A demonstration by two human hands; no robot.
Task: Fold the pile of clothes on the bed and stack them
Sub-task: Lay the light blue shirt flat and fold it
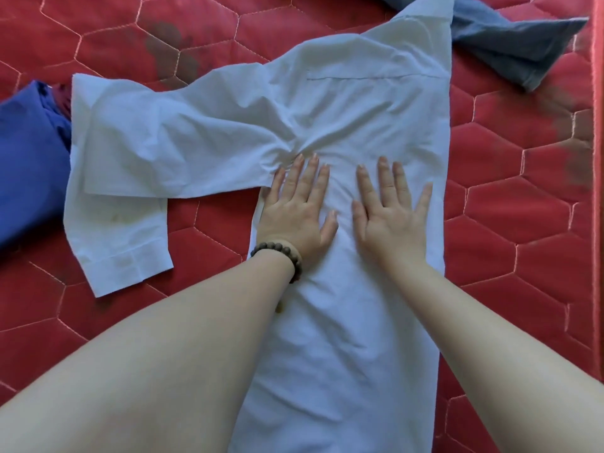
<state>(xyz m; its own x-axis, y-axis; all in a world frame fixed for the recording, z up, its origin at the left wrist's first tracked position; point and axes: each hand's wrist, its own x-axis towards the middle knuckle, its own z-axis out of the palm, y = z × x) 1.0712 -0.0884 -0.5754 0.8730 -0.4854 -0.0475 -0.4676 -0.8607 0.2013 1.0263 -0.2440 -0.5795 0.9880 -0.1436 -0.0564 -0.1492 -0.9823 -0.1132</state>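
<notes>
My left hand (pixel 295 212) and right hand (pixel 389 214), fingers spread, press flat side by side on the white shirt (pixel 359 119) lying on the bed (pixel 523 207); its right side seems folded under.

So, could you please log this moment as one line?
fold shirt | left hand flat on white shirt | right hand flat on it | sleeve still out

Bare red mattress (pixel 523 223) right of the white shirt (pixel 343 322); blue garment (pixel 29 152) crowding its left sleeve.
</notes>
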